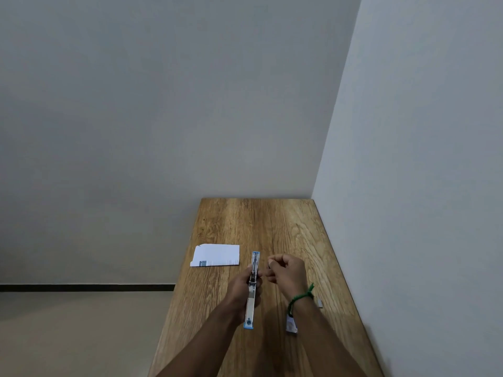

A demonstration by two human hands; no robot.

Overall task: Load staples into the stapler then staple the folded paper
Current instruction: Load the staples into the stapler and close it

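Stapler: one, opened flat, clasped by left hand.
Right hand: fingers pinched; contents unclear.
Folded paper: one.

folded paper left of stapler, staple box right, on table

The left hand grips the stapler, swung fully open, above the wooden table. The right hand is closed just right of the stapler, fingertips pinched; what they hold is too small to identify. The folded paper lies flat on the table's left edge. A small box sits beneath the right wrist, which wears a green thread band.
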